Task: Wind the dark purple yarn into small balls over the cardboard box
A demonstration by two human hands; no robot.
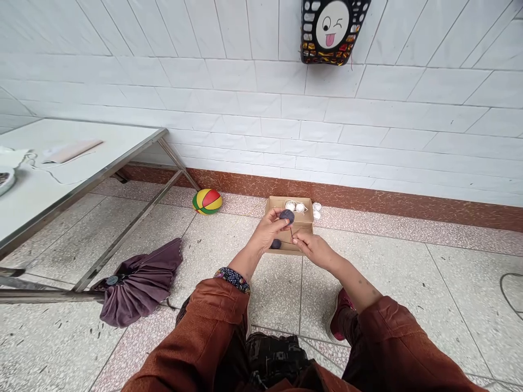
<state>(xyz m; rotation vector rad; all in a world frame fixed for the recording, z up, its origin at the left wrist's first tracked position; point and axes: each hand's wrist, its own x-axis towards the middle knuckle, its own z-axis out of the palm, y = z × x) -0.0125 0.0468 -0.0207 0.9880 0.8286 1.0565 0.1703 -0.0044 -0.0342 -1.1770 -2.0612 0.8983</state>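
Note:
My left hand (269, 227) is closed around a dark grey-blue ball of yarn (287, 216). To its right, my right hand (312, 247) pinches a dark strand of yarn (291, 232) that runs up to the ball. Both hands are over an open cardboard box (302, 231) on the floor. A second dark yarn ball (276, 244) lies in the near part of the box, at its left. In the far part sit white yarn balls (300, 207); my left hand hides some of the box.
More white balls (317, 210) lie right of the box by the wall. A striped ball (207, 201) rests near the legs of a white-topped table (81, 130). A folded purple umbrella (143, 283) lies at left. A black basket (333, 32) hangs on the wall.

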